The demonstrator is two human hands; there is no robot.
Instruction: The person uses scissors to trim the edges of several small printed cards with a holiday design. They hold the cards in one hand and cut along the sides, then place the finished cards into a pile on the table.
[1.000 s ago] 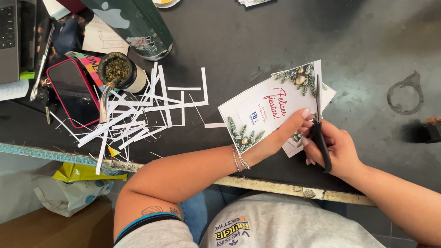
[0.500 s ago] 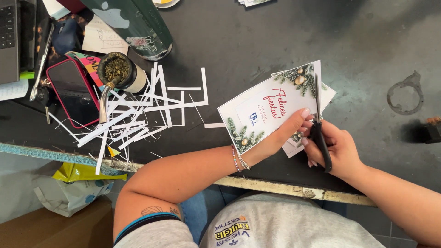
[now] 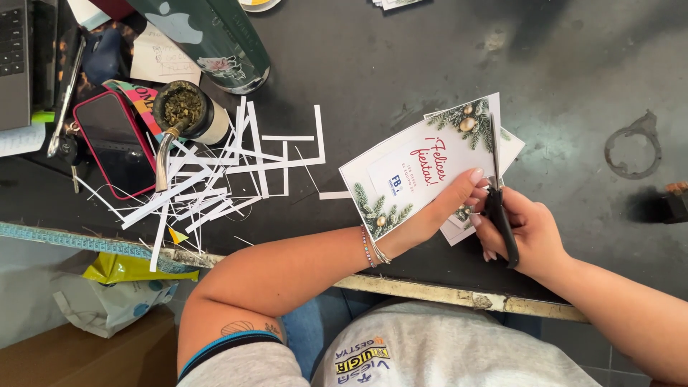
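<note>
At the left edge of the dark, scuffed table lies a smartphone in a pink case, and just beside it stands a round gourd cup packed with green herb, a metal straw leaning out of it. Fanning out from the cup toward the near edge is a loose heap of narrow white paper offcuts, some hanging over the rim. Behind it, near the far edge, stands a dark green insulated bottle.

Right of the heap, close to the near edge, the left hand pinches a white printed greeting card with pine sprigs and gold baubles; its grip is closed on the card's lower right part, thumb on top, holding it tilted just above the table with more cards stacked underneath. The right hand has its grip closed around the handles of black-handled scissors, whose blades run up along the card's right margin, looking nearly closed.

To trim well here, I judge the card should stay taut and flat, the left thumb kept clear of the blade line. Long, full strokes that never quite snap the tips shut should give a straight edge. Feeding the card into the blades, rather than swinging the scissors, would likely keep the cut parallel to the print.
</note>
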